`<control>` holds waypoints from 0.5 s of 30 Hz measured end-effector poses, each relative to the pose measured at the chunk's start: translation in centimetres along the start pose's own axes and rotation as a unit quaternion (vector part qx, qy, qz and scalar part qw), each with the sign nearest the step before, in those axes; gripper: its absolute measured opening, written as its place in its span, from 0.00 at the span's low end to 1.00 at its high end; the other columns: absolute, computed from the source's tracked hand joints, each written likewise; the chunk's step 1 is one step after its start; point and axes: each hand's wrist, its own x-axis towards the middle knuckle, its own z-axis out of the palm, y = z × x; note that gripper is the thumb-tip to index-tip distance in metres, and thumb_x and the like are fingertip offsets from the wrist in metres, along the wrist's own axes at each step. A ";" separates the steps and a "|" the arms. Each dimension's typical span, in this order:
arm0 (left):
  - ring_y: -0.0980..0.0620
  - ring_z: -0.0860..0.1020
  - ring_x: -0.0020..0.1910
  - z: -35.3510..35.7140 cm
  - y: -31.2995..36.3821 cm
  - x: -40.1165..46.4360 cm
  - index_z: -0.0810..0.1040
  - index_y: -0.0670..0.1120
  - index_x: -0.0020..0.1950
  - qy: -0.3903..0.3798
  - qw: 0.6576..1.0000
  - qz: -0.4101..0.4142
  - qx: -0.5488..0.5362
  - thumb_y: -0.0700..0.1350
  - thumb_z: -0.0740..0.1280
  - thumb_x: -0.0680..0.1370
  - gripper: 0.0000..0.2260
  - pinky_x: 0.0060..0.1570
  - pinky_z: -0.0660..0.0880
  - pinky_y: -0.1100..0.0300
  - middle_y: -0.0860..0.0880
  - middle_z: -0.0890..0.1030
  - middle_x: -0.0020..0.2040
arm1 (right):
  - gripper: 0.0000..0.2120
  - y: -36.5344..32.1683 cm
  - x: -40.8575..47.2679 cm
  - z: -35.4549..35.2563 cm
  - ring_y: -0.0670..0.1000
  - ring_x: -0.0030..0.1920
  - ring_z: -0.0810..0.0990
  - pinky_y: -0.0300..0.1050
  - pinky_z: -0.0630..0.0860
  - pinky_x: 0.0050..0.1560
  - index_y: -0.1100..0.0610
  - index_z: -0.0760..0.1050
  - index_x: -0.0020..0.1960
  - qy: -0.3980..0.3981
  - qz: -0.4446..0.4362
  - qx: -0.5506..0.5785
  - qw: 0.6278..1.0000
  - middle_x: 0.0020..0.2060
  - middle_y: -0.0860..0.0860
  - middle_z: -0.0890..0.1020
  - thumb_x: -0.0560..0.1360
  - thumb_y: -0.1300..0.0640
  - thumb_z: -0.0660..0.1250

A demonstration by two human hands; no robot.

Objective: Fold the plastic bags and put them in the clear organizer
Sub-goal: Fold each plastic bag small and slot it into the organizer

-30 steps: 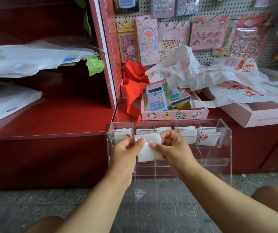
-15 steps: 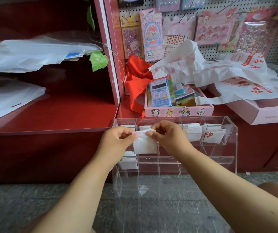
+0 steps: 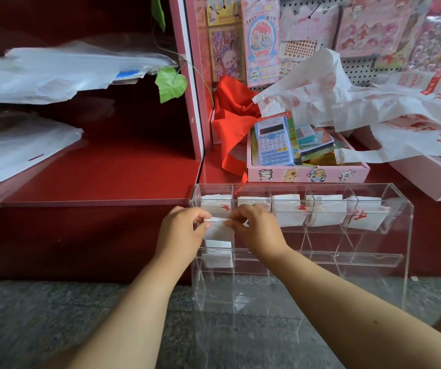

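We pinch a folded white plastic bag [image 3: 218, 230] by its top edge, our left hand [image 3: 184, 231] at nine o'clock of it and our right hand [image 3: 256, 230] at three, each grip clamped on that edge. It hangs before the left end of the clear organizer [image 3: 400, 235], whose top row holds more folded bags [image 3: 288, 211]. Loose bags [image 3: 374, 102] lie at one o'clock.

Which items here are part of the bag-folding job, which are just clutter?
Job:
- folded bag, pinched by left hand and right hand
- clear organizer, top row holding folded bags
- loose printed bags on the pink box

Clutter:
- calculator
- red ribbon
- sticker packs
- green leaf
- white sheets on the shelf
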 end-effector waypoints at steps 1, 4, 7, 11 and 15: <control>0.53 0.76 0.41 0.1 -0.2 -0.1 0.85 0.48 0.47 0.006 1.000 0.015 0.015 0.40 0.75 0.71 0.06 0.45 0.69 0.62 0.59 0.73 0.37 | 0.06 0.2 0.0 0.4 0.47 0.43 0.75 0.40 0.69 0.42 0.54 0.81 0.46 0.002 0.000 -0.002 1.000 0.40 0.49 0.81 0.74 0.52 0.71; 0.49 0.78 0.41 0.8 -1.1 -0.2 0.85 0.46 0.45 0.018 0.998 0.046 0.040 0.38 0.76 0.69 0.07 0.46 0.74 0.56 0.61 0.72 0.35 | 0.06 0.5 -0.3 1.3 0.46 0.42 0.72 0.42 0.69 0.42 0.56 0.82 0.45 0.000 -0.008 -0.005 1.000 0.36 0.44 0.75 0.74 0.53 0.72; 0.48 0.80 0.44 1.7 -2.2 -0.3 0.85 0.48 0.47 -0.002 0.996 0.050 0.069 0.38 0.77 0.68 0.10 0.48 0.75 0.52 0.55 0.82 0.38 | 0.05 1.1 -0.5 2.2 0.48 0.40 0.73 0.43 0.70 0.40 0.57 0.81 0.42 0.006 -0.019 -0.011 1.000 0.34 0.43 0.74 0.72 0.55 0.74; 0.47 0.78 0.42 2.5 -2.9 -0.5 0.85 0.49 0.44 -0.004 0.992 0.064 0.105 0.38 0.79 0.66 0.10 0.45 0.68 0.56 0.53 0.83 0.37 | 0.05 1.7 -0.4 2.8 0.46 0.41 0.71 0.37 0.64 0.38 0.55 0.81 0.43 -0.029 0.004 -0.026 0.999 0.35 0.41 0.72 0.73 0.54 0.73; 0.47 0.74 0.39 3.1 -3.8 -0.6 0.84 0.50 0.36 0.015 0.986 0.085 0.141 0.40 0.80 0.64 0.09 0.42 0.65 0.56 0.56 0.81 0.35 | 0.05 2.0 -0.1 2.9 0.45 0.41 0.71 0.38 0.66 0.40 0.54 0.81 0.42 -0.053 0.035 -0.022 0.998 0.36 0.43 0.73 0.73 0.53 0.73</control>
